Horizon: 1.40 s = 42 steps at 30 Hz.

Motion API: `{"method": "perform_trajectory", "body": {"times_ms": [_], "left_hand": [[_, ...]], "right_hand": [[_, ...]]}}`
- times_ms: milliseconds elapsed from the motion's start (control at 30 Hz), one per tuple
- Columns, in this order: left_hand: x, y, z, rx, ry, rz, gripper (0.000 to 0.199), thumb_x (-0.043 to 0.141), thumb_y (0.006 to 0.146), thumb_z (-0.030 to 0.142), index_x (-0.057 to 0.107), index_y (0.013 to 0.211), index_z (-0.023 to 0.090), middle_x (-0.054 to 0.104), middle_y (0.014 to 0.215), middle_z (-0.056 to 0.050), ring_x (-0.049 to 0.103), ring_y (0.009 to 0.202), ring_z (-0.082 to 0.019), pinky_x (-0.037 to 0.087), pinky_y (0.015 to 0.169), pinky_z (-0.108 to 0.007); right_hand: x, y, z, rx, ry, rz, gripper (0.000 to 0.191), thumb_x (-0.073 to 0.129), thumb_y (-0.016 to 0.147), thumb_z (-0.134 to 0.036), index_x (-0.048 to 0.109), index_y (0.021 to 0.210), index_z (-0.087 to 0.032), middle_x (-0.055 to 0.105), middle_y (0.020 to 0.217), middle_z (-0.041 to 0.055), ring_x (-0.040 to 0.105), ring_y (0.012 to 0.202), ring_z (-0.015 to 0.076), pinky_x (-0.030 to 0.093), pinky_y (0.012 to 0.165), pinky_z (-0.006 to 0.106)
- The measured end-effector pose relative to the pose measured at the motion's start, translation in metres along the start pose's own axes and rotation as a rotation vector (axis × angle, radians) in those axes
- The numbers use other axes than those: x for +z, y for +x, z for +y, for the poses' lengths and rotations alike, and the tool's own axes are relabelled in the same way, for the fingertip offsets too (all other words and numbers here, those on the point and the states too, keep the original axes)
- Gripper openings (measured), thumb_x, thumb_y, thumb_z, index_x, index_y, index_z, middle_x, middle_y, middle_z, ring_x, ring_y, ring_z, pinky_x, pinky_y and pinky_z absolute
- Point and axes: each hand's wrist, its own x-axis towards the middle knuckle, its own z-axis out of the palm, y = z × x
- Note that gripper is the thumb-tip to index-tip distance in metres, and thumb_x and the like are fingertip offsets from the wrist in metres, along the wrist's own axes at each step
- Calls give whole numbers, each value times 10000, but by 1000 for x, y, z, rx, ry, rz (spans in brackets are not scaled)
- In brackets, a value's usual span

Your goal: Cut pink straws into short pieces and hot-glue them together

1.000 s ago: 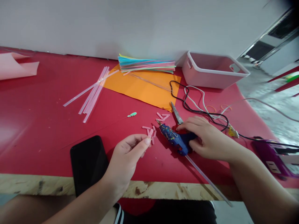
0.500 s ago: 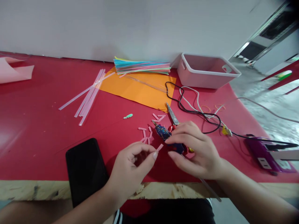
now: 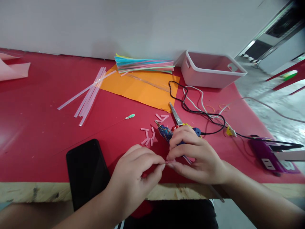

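Note:
A short pink piece of straw (image 3: 170, 162) is pinched between the fingertips of both hands, low over the table's front edge. My left hand (image 3: 140, 171) grips its left end with thumb and index finger. My right hand (image 3: 197, 156) closes on the other end, its fingers hiding much of the piece. Just behind my right hand lies a dark blue glue gun (image 3: 165, 132), its body partly covered. Scissors (image 3: 175, 114) lie beside it, blades pointing away and handles mostly hidden. Several cut pink straw pieces (image 3: 147, 137) are scattered left of the glue gun.
A black phone (image 3: 88, 171) overhangs the front edge at left. Farther back are long pink straws (image 3: 89, 95), orange paper (image 3: 147, 90), pipe cleaners (image 3: 143, 65) and a pink basket (image 3: 207, 76). Cables (image 3: 202, 113) run right toward a purple device (image 3: 269, 157). A green-ended needle tool (image 3: 130, 116) lies mid-table.
My right hand has moved down and left from over the glue gun to meet my left hand. Its fingers now close on the straw piece, which my left hand held alone before.

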Motion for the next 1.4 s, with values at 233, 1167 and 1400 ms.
{"method": "perform_trajectory", "body": {"times_ms": [233, 1167, 1400], "left_hand": [[1, -2, 1, 63, 28, 25, 84, 717, 871, 73, 753, 867, 148, 749, 772, -5, 640, 710, -100, 516, 749, -191], [-2, 9, 11, -1207, -1043, -361, 162, 742, 714, 279, 636, 692, 159, 546, 591, 45, 213, 430, -1, 100, 401, -169], [0, 5, 7, -1051, -847, -311, 201, 694, 771, 363, 600, 723, 193, 538, 603, 56, 260, 399, -16, 166, 409, -198]], "right_hand": [[-3, 2, -2, -7, 5, 13, 52, 708, 869, -131, 732, 892, -171, 638, 902, 49, 581, 872, 177, 473, 958, 431], [-13, -2, 9, -276, -193, 27, 135, 659, 955, -205, 784, 986, -246, 678, 742, 9, 548, 787, 181, 476, 773, 370], [-13, -1, 5, -184, -244, 80, 188, 629, 855, -82, 703, 977, -205, 686, 806, 32, 594, 759, 178, 495, 759, 372]]}}
